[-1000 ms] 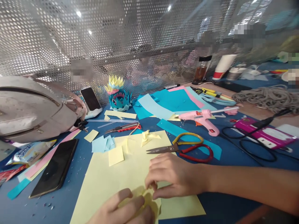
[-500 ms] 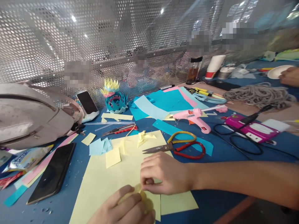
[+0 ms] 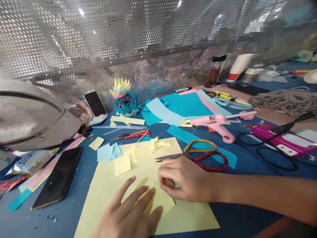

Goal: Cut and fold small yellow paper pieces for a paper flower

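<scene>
A small piece of yellow paper (image 3: 164, 201) lies on a larger yellow sheet (image 3: 99, 191) on the blue table. My left hand (image 3: 131, 211) rests over the small piece with its fingers spread, covering part of it. My right hand (image 3: 185, 180) is closed, thumb and fingertips pinched at the piece's upper edge. Just beyond my right hand lie scissors (image 3: 173, 156) with one yellow and one red handle. Yellow paper squares (image 3: 123, 164), light blue squares (image 3: 106, 152) and a folded yellow scrap (image 3: 155, 143) are spread near the sheet's far end.
A pink glue gun (image 3: 215, 124) and a purple power strip (image 3: 279, 138) with black cable lie right. Behind stand a folded paper crown-like piece (image 3: 126, 102) and blue sheets (image 3: 190, 102). On the left are a phone (image 3: 59, 178), a backpack (image 3: 37, 115) and a snack packet (image 3: 34, 160).
My left hand has opened from a curled grip and spread over the small yellow paper. My right hand has shifted slightly up and right. The view has turned a little to the left.
</scene>
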Demonstrator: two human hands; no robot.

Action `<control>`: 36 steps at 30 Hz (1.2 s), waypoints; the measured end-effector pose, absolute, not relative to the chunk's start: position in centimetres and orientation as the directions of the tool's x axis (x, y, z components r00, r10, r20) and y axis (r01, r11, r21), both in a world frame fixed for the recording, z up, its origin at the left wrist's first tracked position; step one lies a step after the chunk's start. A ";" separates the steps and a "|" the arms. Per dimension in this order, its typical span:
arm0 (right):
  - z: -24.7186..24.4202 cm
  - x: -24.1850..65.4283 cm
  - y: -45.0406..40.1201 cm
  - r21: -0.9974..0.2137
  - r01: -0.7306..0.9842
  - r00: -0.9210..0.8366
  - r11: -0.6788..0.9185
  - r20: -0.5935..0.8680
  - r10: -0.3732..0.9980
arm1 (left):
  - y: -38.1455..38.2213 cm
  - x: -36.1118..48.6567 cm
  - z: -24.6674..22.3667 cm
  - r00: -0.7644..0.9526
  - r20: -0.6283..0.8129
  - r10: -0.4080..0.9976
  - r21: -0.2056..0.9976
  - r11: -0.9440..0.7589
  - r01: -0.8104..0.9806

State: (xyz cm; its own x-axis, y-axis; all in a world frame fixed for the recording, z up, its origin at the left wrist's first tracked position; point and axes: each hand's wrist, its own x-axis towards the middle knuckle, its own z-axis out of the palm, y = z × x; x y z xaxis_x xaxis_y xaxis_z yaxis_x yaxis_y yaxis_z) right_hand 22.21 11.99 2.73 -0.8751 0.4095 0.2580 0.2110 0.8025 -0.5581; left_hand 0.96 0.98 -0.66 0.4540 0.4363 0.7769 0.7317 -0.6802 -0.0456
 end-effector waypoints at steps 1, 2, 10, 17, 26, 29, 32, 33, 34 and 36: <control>2.7 22.2 12.1 -0.550 0.212 -0.878 0.808 0.257 0.405 | 1.0 1.0 -1.0 0.445 0.783 0.435 -0.035 -0.684 0.729; 2.8 22.2 12.1 -0.541 0.215 -0.880 0.813 0.254 0.401 | 1.0 1.0 -1.2 0.452 0.778 0.436 -0.031 -0.691 0.722; 2.7 22.2 12.2 -0.429 0.233 -0.905 0.873 0.233 0.356 | 1.2 1.0 -1.0 0.442 0.775 0.453 0.014 -0.710 0.704; 2.8 22.3 12.2 -0.472 0.224 -0.903 0.853 0.227 0.363 | 1.4 0.6 0.2 0.538 0.727 0.427 -0.051 -0.747 0.663; 2.7 22.2 12.1 -0.563 0.228 -0.858 0.794 0.270 0.438 | 1.1 -0.2 -0.1 0.606 0.616 0.503 -0.002 -0.768 0.640; 2.3 22.3 12.1 -0.599 0.233 -0.840 0.767 0.274 0.469 | 1.3 -0.6 1.2 0.699 0.506 0.506 -0.044 -0.794 0.607; 2.3 22.3 12.0 -0.620 0.223 -0.826 0.752 0.289 0.483 | 1.3 -0.9 2.5 0.770 0.421 0.479 -0.140 -0.805 0.577; 2.3 22.3 11.9 -0.620 0.211 -0.825 0.756 0.302 0.478 | 1.3 -1.0 2.7 0.773 0.416 0.478 -0.156 -0.800 0.579; 2.4 22.3 11.9 -0.617 0.197 -0.823 0.762 0.318 0.470 | 1.3 -1.0 2.8 0.770 0.414 0.485 -0.160 -0.794 0.586; 2.6 22.3 11.8 -0.598 0.169 -0.822 0.784 0.354 0.447 | 1.3 -1.0 2.5 0.766 0.407 0.498 -0.149 -0.791 0.594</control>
